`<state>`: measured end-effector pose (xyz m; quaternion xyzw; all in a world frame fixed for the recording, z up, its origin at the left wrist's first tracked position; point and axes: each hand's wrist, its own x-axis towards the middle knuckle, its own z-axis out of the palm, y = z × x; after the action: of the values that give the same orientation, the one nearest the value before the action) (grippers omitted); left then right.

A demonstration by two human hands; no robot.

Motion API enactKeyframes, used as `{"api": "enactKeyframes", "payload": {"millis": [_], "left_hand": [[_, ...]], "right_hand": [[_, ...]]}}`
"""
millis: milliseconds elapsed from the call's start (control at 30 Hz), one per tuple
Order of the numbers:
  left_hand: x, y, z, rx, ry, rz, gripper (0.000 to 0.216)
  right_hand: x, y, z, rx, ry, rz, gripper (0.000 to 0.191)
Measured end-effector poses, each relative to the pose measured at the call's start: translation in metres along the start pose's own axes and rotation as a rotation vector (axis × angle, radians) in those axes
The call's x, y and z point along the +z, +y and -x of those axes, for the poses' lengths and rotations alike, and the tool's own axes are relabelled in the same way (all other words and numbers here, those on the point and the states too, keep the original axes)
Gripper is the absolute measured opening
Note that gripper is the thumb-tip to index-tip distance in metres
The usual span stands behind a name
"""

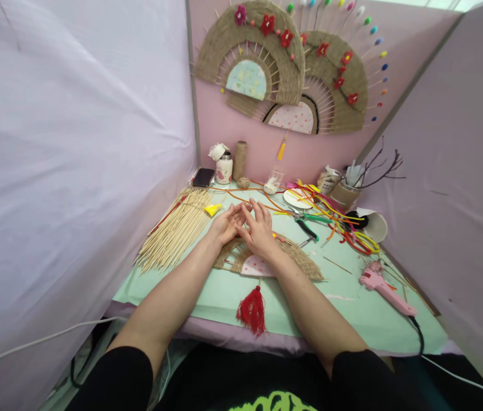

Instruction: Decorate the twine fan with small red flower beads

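Note:
My left hand (225, 224) and my right hand (260, 228) meet fingertip to fingertip over a woven jute fan (296, 257) lying on the green mat (224, 291). The right hand's fingers are stretched out flat above the fan. The left hand's fingers curl toward the right hand's, pinching something small that I cannot make out. A red tassel (252, 311) hangs from the fan's bottom over the table's near edge. The fan's middle is hidden under my hands.
A fanned pile of bamboo skewers (177, 228) lies left. Coloured pipe cleaners (335, 220), pliers (307, 228) and a pink glue gun (384, 288) lie right. Jars, twine spool (240, 160) and phone (203, 177) stand at the back. Finished fans (284, 63) hang on the wall.

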<state>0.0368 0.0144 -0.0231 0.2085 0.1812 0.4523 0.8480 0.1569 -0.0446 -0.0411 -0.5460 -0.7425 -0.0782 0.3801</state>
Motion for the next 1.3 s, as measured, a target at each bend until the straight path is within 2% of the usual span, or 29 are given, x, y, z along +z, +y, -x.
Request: {"api": "enactKeyframes", "payload": {"millis": [67, 267, 400, 667, 800, 867, 1033, 1167, 1300], "left_hand": [[0.0, 0.0, 0.0, 0.016, -0.006, -0.015, 0.029], [-0.001, -0.001, 0.001, -0.003, 0.011, -0.044, 0.054], [-0.002, 0.0, 0.001, -0.025, 0.014, -0.034, 0.046], [0.005, -0.01, 0.008, -0.128, -0.136, -0.061, 0.037], [0.011, -0.01, 0.012, -0.177, -0.12, -0.018, 0.03], [0.011, -0.005, 0.013, -0.169, -0.092, -0.01, 0.035], [0.006, 0.006, 0.013, -0.023, -0.02, 0.011, 0.052], [0.003, 0.007, 0.012, -0.024, -0.029, 0.017, 0.058], [0.004, 0.013, 0.014, 0.025, -0.049, 0.025, 0.058]], "right_hand": [[0.001, 0.0, 0.0, -0.003, -0.001, 0.007, 0.056], [-0.002, 0.001, -0.001, 0.019, 0.105, -0.049, 0.045], [-0.002, 0.001, 0.0, 0.015, 0.111, -0.063, 0.041], [-0.003, 0.004, -0.003, 0.101, 0.21, -0.118, 0.019], [-0.006, 0.002, -0.003, 0.123, 0.245, -0.174, 0.015], [-0.006, -0.001, -0.003, 0.106, 0.209, -0.199, 0.016], [0.001, -0.014, 0.0, -0.033, 0.003, -0.111, 0.028], [0.004, -0.021, 0.003, -0.092, -0.073, -0.065, 0.042], [0.003, -0.018, 0.003, -0.132, -0.105, -0.098, 0.043]]}}
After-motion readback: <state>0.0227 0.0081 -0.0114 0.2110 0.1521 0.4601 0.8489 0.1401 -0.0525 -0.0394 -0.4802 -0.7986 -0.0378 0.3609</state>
